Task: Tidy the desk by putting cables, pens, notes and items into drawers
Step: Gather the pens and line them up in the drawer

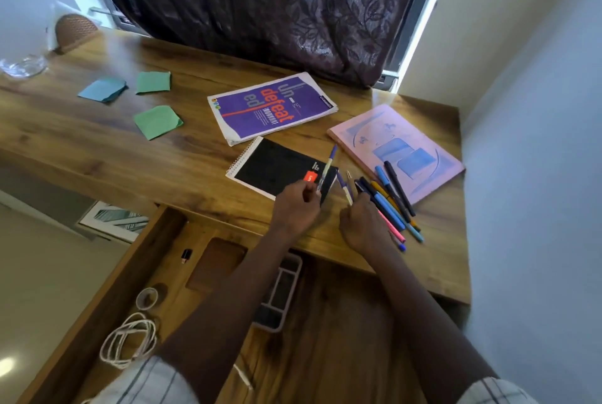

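The left hand pinches one pen, which points to 1 o'clock. The right hand curls over the pen pile; I cannot tell if it grips. The open drawer lies at 7 o'clock, nearer the left hand.

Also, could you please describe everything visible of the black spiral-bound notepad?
The black spiral-bound notepad lies closed and flat on the wooden desk, white wire coil along its far-left edge, an orange label near its right end. The left hand, pinching a blue and cream pen, overlaps that end.
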